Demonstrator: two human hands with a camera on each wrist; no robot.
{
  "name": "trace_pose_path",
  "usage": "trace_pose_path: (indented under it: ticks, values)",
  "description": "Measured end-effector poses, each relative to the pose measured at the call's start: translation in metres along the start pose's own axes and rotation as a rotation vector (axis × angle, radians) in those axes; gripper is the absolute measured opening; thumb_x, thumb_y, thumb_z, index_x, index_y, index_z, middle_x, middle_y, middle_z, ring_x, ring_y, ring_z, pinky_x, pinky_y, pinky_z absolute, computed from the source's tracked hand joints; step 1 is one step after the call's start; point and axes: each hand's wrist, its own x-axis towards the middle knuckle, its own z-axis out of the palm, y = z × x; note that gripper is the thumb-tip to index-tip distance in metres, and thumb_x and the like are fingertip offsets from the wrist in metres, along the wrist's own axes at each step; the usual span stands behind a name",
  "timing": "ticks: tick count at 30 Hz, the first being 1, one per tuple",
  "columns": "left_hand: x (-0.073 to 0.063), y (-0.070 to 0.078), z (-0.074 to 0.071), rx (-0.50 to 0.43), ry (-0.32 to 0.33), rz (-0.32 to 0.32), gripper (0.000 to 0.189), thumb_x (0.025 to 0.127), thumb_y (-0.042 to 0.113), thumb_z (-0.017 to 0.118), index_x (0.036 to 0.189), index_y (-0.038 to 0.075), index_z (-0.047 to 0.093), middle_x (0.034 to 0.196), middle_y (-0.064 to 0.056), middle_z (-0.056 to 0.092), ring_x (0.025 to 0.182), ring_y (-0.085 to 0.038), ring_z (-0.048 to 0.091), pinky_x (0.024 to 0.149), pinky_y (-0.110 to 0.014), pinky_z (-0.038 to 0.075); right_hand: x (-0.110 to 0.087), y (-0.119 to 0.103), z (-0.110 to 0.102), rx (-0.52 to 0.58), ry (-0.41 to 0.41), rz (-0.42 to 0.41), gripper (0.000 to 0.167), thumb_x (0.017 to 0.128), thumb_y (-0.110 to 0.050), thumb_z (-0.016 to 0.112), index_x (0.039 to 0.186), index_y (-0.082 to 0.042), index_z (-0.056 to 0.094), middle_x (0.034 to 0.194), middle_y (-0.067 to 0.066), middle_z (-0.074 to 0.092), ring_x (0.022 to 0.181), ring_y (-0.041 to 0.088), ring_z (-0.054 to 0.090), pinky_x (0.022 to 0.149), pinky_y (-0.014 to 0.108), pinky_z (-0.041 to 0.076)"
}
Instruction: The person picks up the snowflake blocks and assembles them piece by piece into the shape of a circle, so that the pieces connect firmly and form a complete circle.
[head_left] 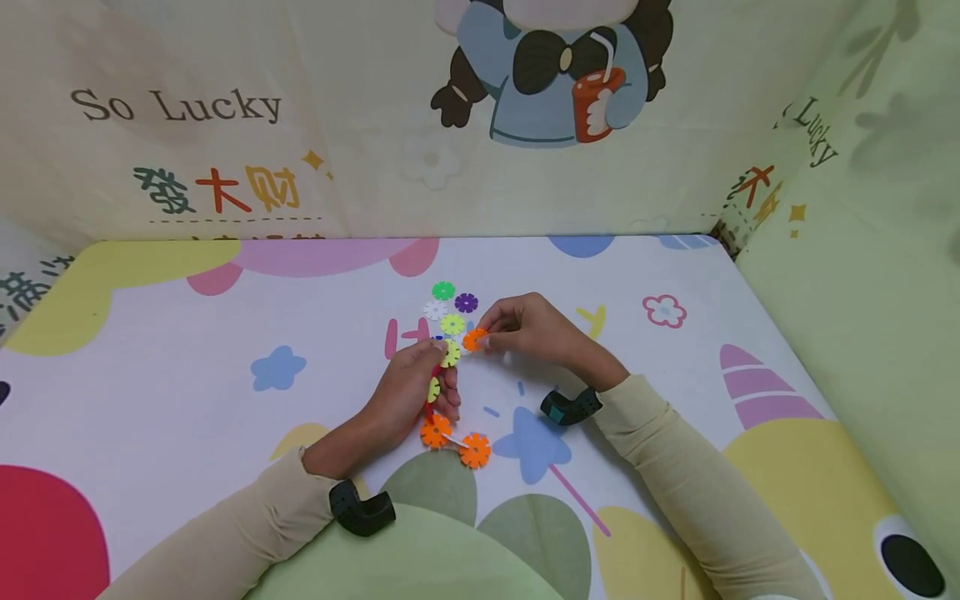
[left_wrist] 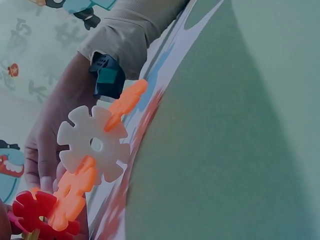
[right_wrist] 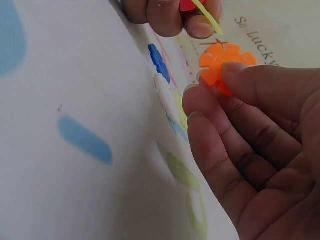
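Note:
My left hand (head_left: 408, 385) grips a chain of interlocked plastic flower-shaped discs with notched rims. A yellow disc (head_left: 451, 353) shows at its fingertips. Lower down the chain, a red disc (left_wrist: 32, 212), an orange disc (left_wrist: 75, 194) and a white disc (left_wrist: 95, 142) follow one another. Another orange disc (head_left: 476, 451) ends the chain on the side near me. Between thumb and fingertips, my right hand (head_left: 536, 333) pinches a separate orange disc (right_wrist: 212, 64), held close beside the yellow one.
Loose discs lie just beyond the hands: a green one (head_left: 443, 290), a purple one (head_left: 467, 302), a white one (head_left: 435, 310) and a yellow-green one (head_left: 452, 324). A blue disc (right_wrist: 159, 63) lies there too. Printed cloth (head_left: 360, 150) hangs behind the table (head_left: 187, 400).

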Motion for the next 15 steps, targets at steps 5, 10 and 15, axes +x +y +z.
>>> trace_pose_path:
  ticks: [5, 10, 15]
  values:
    - [0.0001, -0.0001, 0.0, 0.015, 0.004, -0.002, 0.033, 0.106, 0.028, 0.04, 0.098, -0.002, 0.051, 0.076, -0.017, 0.055, 0.055, -0.025, 0.063, 0.063, -0.035, 0.058, -0.0011, -0.0008, 0.0, 0.035, -0.018, -0.018, 0.009, 0.088, 0.001, 0.067, 0.097, 0.001, 0.069, 0.088, 0.008, 0.072, 0.08, 0.022, 0.07, 0.08, 0.032, 0.056]
    - [-0.0001, 0.0003, 0.0002, 0.021, 0.01, -0.008, 0.034, 0.106, 0.028, 0.039, 0.096, -0.002, 0.051, 0.076, -0.018, 0.056, 0.055, -0.025, 0.063, 0.063, -0.035, 0.058, -0.0015, -0.0007, 0.0001, 0.048, -0.046, -0.043, 0.009, 0.089, 0.0, 0.067, 0.097, 0.001, 0.07, 0.088, 0.007, 0.072, 0.082, 0.022, 0.069, 0.081, 0.033, 0.055]
    - [-0.0003, 0.0003, 0.0002, 0.018, 0.01, -0.004, 0.033, 0.106, 0.028, 0.039, 0.096, -0.002, 0.051, 0.076, -0.018, 0.056, 0.055, -0.025, 0.062, 0.063, -0.035, 0.058, -0.0016, 0.0, 0.0009, 0.026, -0.049, -0.061, 0.009, 0.088, -0.001, 0.069, 0.096, 0.0, 0.071, 0.087, 0.006, 0.073, 0.082, 0.021, 0.068, 0.079, 0.032, 0.055]
